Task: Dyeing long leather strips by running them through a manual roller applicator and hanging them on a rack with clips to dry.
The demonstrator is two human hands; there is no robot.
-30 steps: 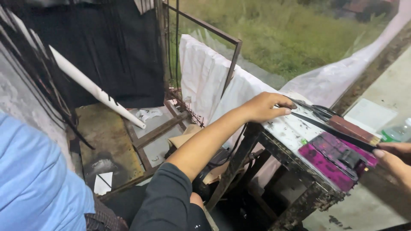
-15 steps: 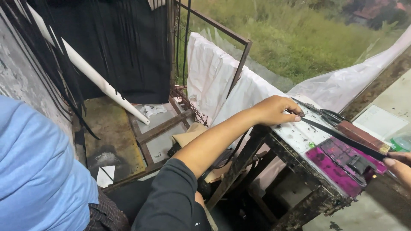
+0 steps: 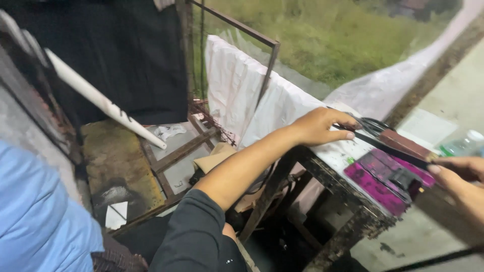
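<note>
Sleeve: a dark sleeve [image 3: 194,239] covers the upper part of the left arm at the bottom of the view, with pale blue cloth [image 3: 35,221] filling the lower left corner.
Right hand: the right hand [image 3: 461,176] comes in from the right edge, fingers curled around the near end of a long dark strip [image 3: 390,149]; most of the hand is cut off by the frame.
Purple block: a flat magenta-stained block [image 3: 380,179] lies on the near corner of the table, just below the strip, with a small dark clip [image 3: 405,177] on top of it.
Table: a rough, dark-framed table [image 3: 348,201] carries a white printed sheet [image 3: 348,151] under the block and the hands.
Left hand: the left hand [image 3: 322,126] lies palm down on the sheet, fingers stretched flat and pressing on the far end of the strip, gripping nothing.
Beyond the strip: a reddish-brown bar [image 3: 406,142] lies alongside it, with black scissors [image 3: 373,123] just behind and a clear bottle [image 3: 464,143] at the right edge.
Left side: a white pipe [image 3: 106,103] leans across a rusty metal frame over the stained floor.
Far: a white plastic sheet [image 3: 242,90] hangs over a rusty rail [image 3: 252,35], with grass [image 3: 327,35] behind.
</note>
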